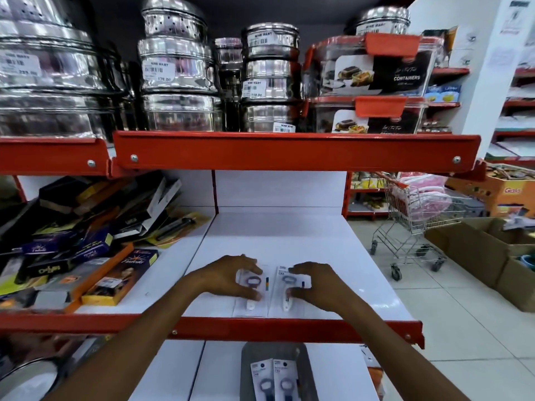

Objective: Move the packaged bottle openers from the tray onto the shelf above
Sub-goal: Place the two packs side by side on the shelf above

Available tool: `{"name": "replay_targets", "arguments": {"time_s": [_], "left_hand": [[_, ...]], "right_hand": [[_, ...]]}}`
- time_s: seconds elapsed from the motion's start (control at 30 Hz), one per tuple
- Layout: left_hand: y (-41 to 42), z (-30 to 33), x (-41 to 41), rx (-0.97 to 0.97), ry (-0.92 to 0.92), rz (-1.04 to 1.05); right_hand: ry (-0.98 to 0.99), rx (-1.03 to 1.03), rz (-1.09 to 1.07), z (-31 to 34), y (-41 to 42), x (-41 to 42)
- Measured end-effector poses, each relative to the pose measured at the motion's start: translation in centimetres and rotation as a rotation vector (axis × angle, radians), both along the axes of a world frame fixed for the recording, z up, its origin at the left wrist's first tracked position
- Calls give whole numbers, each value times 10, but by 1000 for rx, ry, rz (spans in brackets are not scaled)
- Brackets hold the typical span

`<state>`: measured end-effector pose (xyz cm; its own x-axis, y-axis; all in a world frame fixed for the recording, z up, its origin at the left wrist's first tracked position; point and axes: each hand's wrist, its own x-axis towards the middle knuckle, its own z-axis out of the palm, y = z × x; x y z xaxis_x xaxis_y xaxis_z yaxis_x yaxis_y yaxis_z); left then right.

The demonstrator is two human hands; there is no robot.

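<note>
Two packaged bottle openers lie side by side on the white shelf [289,244] with its red front edge. My left hand [228,277] curls over the left package [252,299], thumb and fingers touching its edges. My right hand [314,285] rests the same way on the right package [285,302]. Below the shelf, a grey tray [301,354] holds two more packaged openers [273,380] lying next to each other.
Boxed goods [95,256] pile up on the shelf's left part. Steel tins [179,68] and red-lidded containers [373,70] fill the shelf above. A shopping trolley [417,218] and cardboard boxes [486,250] stand on the tiled floor at right.
</note>
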<state>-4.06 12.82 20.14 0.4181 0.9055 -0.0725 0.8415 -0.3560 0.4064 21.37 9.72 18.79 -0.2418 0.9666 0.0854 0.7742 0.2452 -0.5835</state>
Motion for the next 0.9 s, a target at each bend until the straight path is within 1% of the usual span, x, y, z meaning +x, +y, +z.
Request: {"name": "replay_targets", "arguments": {"time_s": [0.07,0.13,0.27,0.37,0.63,0.9], "left_hand": [[-2,-4,-2,-57,78,-48],[-4,-11,-4,-57,103,-55],[-9,-19,-8,-52,21,-13],[-10,-17,-7,-53,2,-3],[-24,-20,-3,-5,-2,23],[-28,-21,0,24,44,-8]], "right_hand": [[-79,-65,81,-8,0,-2],[-103,-87,99,-13,0,-2],[-112,-100,133,-11,0,-4],[-104,-116,123,-7,0,-8],[-47,-82,129,-12,-7,-8],[-63,-42,164,-15,-11,-3]]}}
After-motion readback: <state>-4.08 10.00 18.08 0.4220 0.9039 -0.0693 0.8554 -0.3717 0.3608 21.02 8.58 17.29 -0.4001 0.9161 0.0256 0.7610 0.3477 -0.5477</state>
